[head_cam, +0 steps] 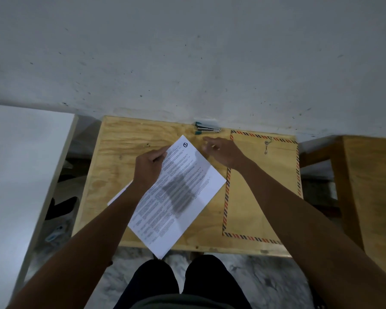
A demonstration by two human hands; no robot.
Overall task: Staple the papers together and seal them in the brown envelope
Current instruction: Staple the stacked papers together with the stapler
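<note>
The white printed sheets of paper (178, 192) lie tilted across the middle of the pale plywood counter (120, 148), their near corner jutting past its near edge. The left hand (148, 167) pinches their far-left edge, its grip clamped on the papers. Just right of them, the brown envelope with a red-and-blue striped border and string clasp (261, 192) lies flat on the counter's right part. The right hand (225, 152) hovers beyond the papers' far corner, its grip apart with fingers stretched toward the small teal and metal stapler (206, 128), which sits at the counter's far edge against the grey wall (187, 52).
</note>
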